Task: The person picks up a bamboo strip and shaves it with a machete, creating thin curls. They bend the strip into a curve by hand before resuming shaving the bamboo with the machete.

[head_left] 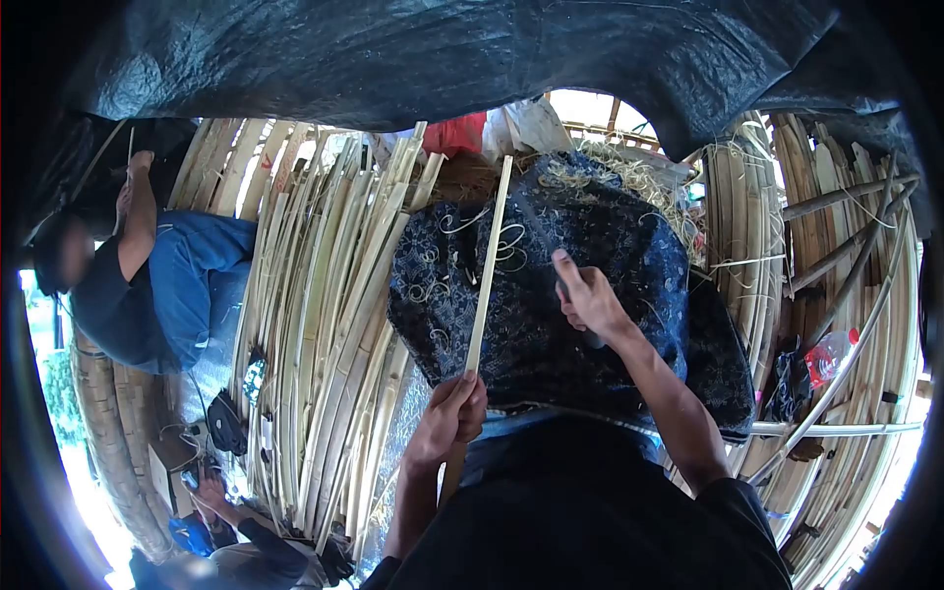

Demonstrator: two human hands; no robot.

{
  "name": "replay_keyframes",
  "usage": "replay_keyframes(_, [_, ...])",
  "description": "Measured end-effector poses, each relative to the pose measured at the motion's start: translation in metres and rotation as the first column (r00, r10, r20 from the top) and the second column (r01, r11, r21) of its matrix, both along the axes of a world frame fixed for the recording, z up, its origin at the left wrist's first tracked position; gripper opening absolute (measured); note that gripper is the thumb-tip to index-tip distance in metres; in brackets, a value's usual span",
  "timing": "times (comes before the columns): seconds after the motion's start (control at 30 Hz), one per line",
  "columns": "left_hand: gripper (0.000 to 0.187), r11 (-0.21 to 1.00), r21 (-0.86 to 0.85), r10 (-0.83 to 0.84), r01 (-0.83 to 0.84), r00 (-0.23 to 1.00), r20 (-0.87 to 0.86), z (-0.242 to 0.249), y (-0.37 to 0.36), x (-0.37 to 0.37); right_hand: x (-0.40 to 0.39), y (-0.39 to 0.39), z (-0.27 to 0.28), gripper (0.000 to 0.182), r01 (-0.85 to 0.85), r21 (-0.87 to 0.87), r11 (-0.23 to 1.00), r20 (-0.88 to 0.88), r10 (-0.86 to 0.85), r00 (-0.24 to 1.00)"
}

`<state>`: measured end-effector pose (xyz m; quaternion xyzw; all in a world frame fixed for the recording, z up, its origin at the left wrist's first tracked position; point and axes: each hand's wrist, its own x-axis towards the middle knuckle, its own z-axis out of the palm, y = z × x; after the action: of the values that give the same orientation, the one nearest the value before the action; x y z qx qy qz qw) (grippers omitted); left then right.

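Note:
A long pale bamboo strip [489, 270] stands slanting upward over my lap, with my left hand [458, 418] closed round its lower part. To the right of the strip, my right hand [595, 303] is wrapped round the dark handle of a knife, thumb stretched along the top. The knife's dark blade [534, 213] points up and left, apart from the strip, and blends into the cloth behind. A dark blue patterned cloth [619, 236] covers my lap, with thin curled shavings [511, 246] on it.
Many bamboo strips [320, 324] lie lengthwise on the left, and more [742, 226] on the right. Two other people, one in blue trousers [192, 275], are at the left. A black tarp [442, 59] hangs above. A red-labelled bottle [831, 357] lies right.

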<state>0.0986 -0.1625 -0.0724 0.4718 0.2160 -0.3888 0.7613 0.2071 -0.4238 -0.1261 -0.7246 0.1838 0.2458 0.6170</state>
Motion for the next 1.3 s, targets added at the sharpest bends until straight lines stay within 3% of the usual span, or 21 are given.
replay_keyframes(0.03, [0.035, 0.999, -0.035, 0.000, 0.000, 1.000, -0.003, -0.002, -0.001, 0.003, 0.003, -0.006, 0.000, 0.071, 0.115, 0.105, 0.988, -0.094, -0.105, 0.990])
replay_keyframes(0.1, [0.034, 1.000, -0.021, 0.003, -0.003, 1.000, -0.003, -0.012, -0.003, 0.007, 0.009, -0.014, 0.005, 0.072, 0.149, 0.095, 0.984, -0.109, -0.139, 0.984])
replay_keyframes(0.17, [0.034, 0.998, 0.057, -0.014, 0.015, 1.000, -0.015, -0.024, -0.007, 0.013, 0.009, -0.016, 0.009, 0.071, 0.066, -0.086, 0.994, 0.160, -0.052, 0.986])
replay_keyframes(0.2, [0.034, 0.998, 0.058, -0.016, 0.017, 1.000, -0.024, -0.032, -0.010, 0.015, 0.010, -0.012, 0.005, 0.067, -0.012, -0.332, 0.943, 0.381, 0.145, 0.913])
replay_keyframes(0.23, [0.034, 0.997, 0.075, 0.000, 0.002, 1.000, -0.027, -0.041, -0.014, 0.018, 0.009, -0.006, 0.007, 0.061, -0.068, -0.485, 0.872, 0.412, 0.296, 0.862])
replay_keyframes(0.3, [0.034, 0.996, 0.087, 0.009, -0.006, 0.999, -0.032, -0.047, -0.021, 0.022, 0.001, 0.006, -0.016, 0.055, -0.055, -0.768, 0.638, 0.480, 0.631, 0.609])
replay_keyframes(0.33, [0.033, 0.993, 0.117, 0.021, -0.018, 0.999, -0.029, -0.047, -0.024, 0.024, -0.005, 0.013, -0.041, 0.053, 0.239, -0.869, 0.433, 0.493, 0.800, 0.342])
replay_keyframes(0.37, [0.033, 0.988, 0.149, 0.035, -0.030, 0.999, -0.028, -0.048, -0.026, 0.025, 0.000, 0.022, -0.010, 0.057, -0.171, -0.810, 0.560, 0.339, 0.687, 0.643])
replay_keyframes(0.43, [0.033, 0.988, 0.150, 0.040, -0.033, 0.998, -0.043, -0.047, -0.026, 0.022, -0.009, 0.029, -0.029, 0.061, -0.231, -0.848, 0.477, 0.297, 0.788, 0.540])
replay_keyframes(0.5, [0.033, 0.987, 0.155, 0.055, -0.044, 0.996, -0.068, -0.045, -0.027, 0.016, -0.009, 0.029, -0.038, 0.062, -0.260, -0.848, 0.462, 0.254, 0.785, 0.564])
replay_keyframes(0.6, [0.040, 0.893, 0.449, -0.084, 0.029, 0.991, 0.104, -0.035, -0.029, 0.002, -0.007, 0.029, -0.043, 0.068, -0.313, -0.845, 0.433, 0.199, 0.799, 0.567])
replay_keyframes(0.77, [0.043, 0.863, 0.502, -0.097, 0.056, 0.994, 0.056, -0.021, -0.022, -0.021, -0.007, 0.030, -0.040, 0.069, -0.350, -0.811, 0.468, 0.205, 0.790, 0.578])
replay_keyframes(0.83, [0.044, 0.827, 0.559, -0.126, 0.069, 0.990, 0.063, -0.012, -0.019, -0.030, -0.005, 0.031, -0.035, 0.071, -0.434, -0.798, 0.418, 0.066, 0.776, 0.627])
replay_keyframes(1.0, [0.045, 0.826, 0.545, -0.125, 0.146, 0.989, -0.075, 0.012, -0.002, -0.065, -0.002, 0.033, -0.037, 0.070, -0.364, -0.800, 0.478, 0.126, 0.725, 0.677])
replay_keyframes(1.1, [0.047, 0.784, 0.591, -0.174, 0.190, 0.981, -0.084, 0.056, 0.009, -0.092, 0.003, 0.034, -0.043, 0.070, -0.274, -0.823, 0.498, 0.163, 0.669, 0.725])
replay_keyframes(1.2, [0.046, 0.790, 0.595, -0.131, 0.147, 0.989, -0.069, 0.079, 0.022, -0.114, 0.003, 0.034, -0.044, 0.065, -0.210, -0.829, 0.519, 0.233, 0.661, 0.714])
replay_keyframes(1.23, [0.045, 0.878, 0.471, -0.010, 0.086, 0.987, -0.161, 0.076, 0.031, -0.118, 0.002, 0.031, -0.058, 0.065, -0.197, -0.833, 0.517, 0.243, 0.662, 0.709])
replay_keyframes(1.27, [0.044, 0.940, 0.341, 0.092, 0.005, 0.959, -0.267, 0.071, 0.041, -0.118, -0.001, 0.028, -0.080, 0.060, -0.034, -0.824, 0.566, 0.447, 0.685, 0.575])
replay_keyframes(1.3, [0.041, 0.970, 0.241, 0.062, -0.010, 0.976, -0.208, 0.067, 0.047, -0.112, 0.000, 0.025, -0.077, 0.056, 0.114, -0.774, 0.623, 0.611, 0.686, 0.395])
